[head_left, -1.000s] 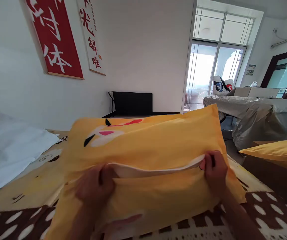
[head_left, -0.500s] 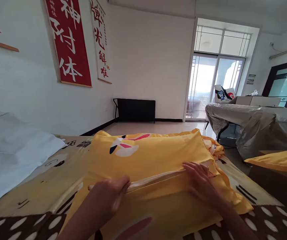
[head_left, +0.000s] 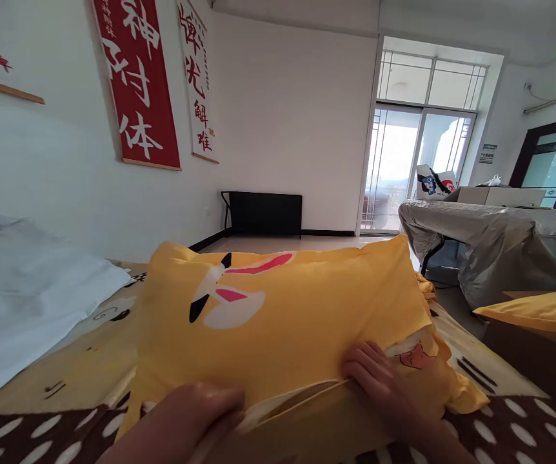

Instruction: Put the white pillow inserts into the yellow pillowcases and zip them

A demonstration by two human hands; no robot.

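Observation:
A plump yellow pillowcase [head_left: 307, 309] with a white and pink cartoon print lies across the bed before me. Along its near side runs a gap with a pale edge between two layers of yellow cloth. At the left end of that gap my left hand [head_left: 200, 412] is closed on the pillowcase edge, somewhat blurred. My right hand [head_left: 375, 383] has its fingers curled over the cloth at the gap's right end. To the right of it a reddish-brown printed patch shows on the fabric. What fills the pillowcase is hidden.
White bedding [head_left: 31, 290] is heaped on the left of the patterned bed sheet [head_left: 79, 361]. Another yellow piece of fabric [head_left: 544, 312] sits at the right. Beyond are a plastic-covered table [head_left: 500, 238], a black folded panel [head_left: 266, 212] by the wall and glass doors [head_left: 397, 167].
Both hands have moved down towards me, drawing the near edge of the pillowcase with them. Its upper side now stands higher and closer, and the print has shifted left and down.

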